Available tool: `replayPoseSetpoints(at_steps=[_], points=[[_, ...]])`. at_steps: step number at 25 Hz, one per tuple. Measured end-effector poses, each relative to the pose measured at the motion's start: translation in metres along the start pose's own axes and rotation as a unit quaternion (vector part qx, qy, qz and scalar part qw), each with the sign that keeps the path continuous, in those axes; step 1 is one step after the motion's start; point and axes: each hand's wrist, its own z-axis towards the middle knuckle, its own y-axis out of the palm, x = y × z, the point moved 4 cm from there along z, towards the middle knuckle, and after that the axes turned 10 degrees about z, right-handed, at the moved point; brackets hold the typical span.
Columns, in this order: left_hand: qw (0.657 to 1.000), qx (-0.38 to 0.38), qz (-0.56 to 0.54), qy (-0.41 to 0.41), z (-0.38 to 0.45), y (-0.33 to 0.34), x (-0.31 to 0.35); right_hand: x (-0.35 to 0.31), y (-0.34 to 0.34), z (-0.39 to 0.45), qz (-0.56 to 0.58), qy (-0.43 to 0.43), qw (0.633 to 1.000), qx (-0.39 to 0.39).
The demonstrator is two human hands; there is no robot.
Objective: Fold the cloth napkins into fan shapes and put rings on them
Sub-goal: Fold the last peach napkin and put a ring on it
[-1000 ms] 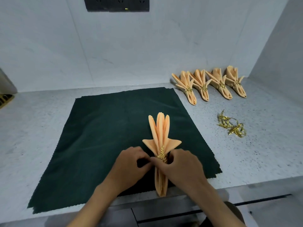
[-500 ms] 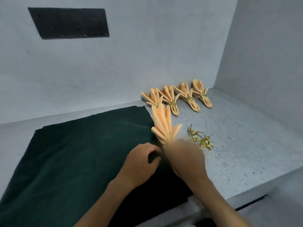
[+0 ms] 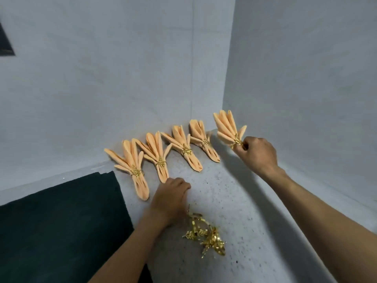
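While right hand point(image 3: 257, 154) pinches fifth ringed napkin point(image 3: 227, 127) at ring, fan aims 11 o'clock, above counter point(image 3: 234, 201) at 3 o'clock end of finished row point(image 3: 163, 154). Left hand point(image 3: 170, 198) loosely curled, holds nothing, spare rings point(image 3: 204, 233) at its 5 o'clock.

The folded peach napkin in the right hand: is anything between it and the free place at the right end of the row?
Nothing visible blocks it. The right hand holds the peach fan-folded napkin beside the row's rightmost ringed napkin, over bare speckled counter.
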Motion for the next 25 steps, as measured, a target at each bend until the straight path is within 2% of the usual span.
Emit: replayPoseSetpoints(at_steps=[3, 9, 14, 18, 21, 23, 25], points=[[0.999, 0.029, -0.009, -0.013, 0.005, 0.016, -0.008, 0.028, 0.039, 0.039, -0.033, 0.008, 0.999, -0.014], [1.000, -0.005, -0.004, -0.024, 0.007, 0.019, -0.005, 0.054, 0.110, 0.086, -0.086, 0.034, 0.994, -0.059], [1.000, -0.003, -0.002, -0.028, 0.009, 0.018, -0.006, 0.067, 0.131, 0.108, -0.098, 0.046, 0.993, -0.057], [1.000, 0.011, 0.003, -0.022, 0.008, 0.020, -0.008, 0.065, 0.120, 0.098, -0.092, 0.084, 0.990, -0.071], [1.000, 0.015, 0.000, -0.012, 0.013, 0.025, -0.014, 0.055, 0.095, 0.061, -0.088, 0.080, 0.990, -0.073], [1.000, 0.003, -0.022, -0.004, 0.012, 0.024, -0.015, 0.040, 0.068, 0.021, -0.066, 0.070, 0.992, -0.083], [0.996, 0.032, -0.083, -0.031, -0.001, 0.009, -0.011, 0.017, 0.038, -0.022, -0.046, 0.047, 0.993, -0.098]])
